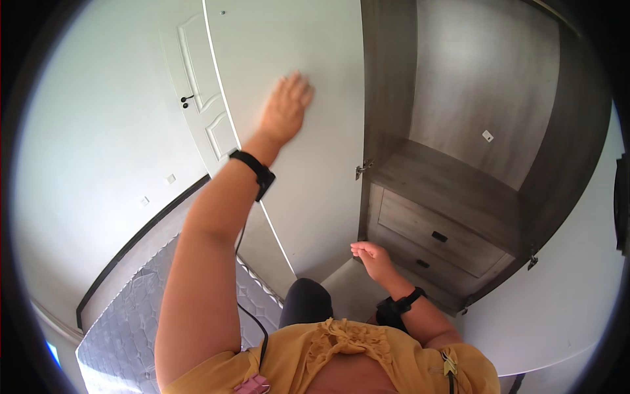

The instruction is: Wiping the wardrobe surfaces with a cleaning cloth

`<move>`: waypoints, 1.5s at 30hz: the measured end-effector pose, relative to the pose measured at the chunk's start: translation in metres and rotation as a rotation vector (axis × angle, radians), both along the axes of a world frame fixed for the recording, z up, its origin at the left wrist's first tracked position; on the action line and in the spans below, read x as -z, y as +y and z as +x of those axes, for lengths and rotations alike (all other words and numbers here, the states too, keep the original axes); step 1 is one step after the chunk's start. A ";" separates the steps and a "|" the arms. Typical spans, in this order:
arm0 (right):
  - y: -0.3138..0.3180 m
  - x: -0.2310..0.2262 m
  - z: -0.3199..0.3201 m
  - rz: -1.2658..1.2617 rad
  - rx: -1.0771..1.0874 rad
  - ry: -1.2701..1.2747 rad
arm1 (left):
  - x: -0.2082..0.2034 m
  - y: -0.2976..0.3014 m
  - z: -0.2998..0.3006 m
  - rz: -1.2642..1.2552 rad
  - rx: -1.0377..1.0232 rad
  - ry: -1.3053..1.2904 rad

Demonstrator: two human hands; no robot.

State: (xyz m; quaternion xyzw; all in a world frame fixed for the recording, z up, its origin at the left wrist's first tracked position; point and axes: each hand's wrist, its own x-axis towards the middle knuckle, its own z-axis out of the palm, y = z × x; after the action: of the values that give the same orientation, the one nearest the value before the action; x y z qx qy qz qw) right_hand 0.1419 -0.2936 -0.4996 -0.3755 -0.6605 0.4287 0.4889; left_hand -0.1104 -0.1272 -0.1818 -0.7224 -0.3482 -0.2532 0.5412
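Note:
My left arm stretches up across a pale wardrobe door that is swung out. At the door's inner face, my left hand lies flat with fingers extended, slightly smeared by motion. I see nothing under or in it. Lower down, my right hand hovers near the bottom of the wardrobe frame, beside the drawers. Its fingers are loosely bent, and no object shows in them. A metal hinge joins the door to the grey-brown wood wardrobe.
Two drawers with dark handles sit under the open compartment. A small white item shows against its back panel. Another pale door stands out on the right. A quilted mattress lies at left, before a white room door.

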 end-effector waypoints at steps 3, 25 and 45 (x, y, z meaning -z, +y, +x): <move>0.006 0.016 0.006 -0.102 -0.010 0.118 | 0.082 0.005 0.002 -0.208 0.083 0.111; 0.218 -0.283 -0.066 0.896 0.388 -0.101 | -0.217 0.024 0.032 0.253 -0.081 -0.120; 0.178 -0.102 -0.089 0.849 0.291 -0.312 | 0.086 0.032 0.053 -0.642 -0.019 0.418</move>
State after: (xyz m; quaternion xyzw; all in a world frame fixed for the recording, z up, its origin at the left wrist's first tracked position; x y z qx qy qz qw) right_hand 0.0531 -0.1161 -0.3976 -0.2910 -0.7833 -0.0137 0.5491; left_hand -0.0571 -0.0951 -0.2673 -0.8879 -0.2986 0.0266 0.3488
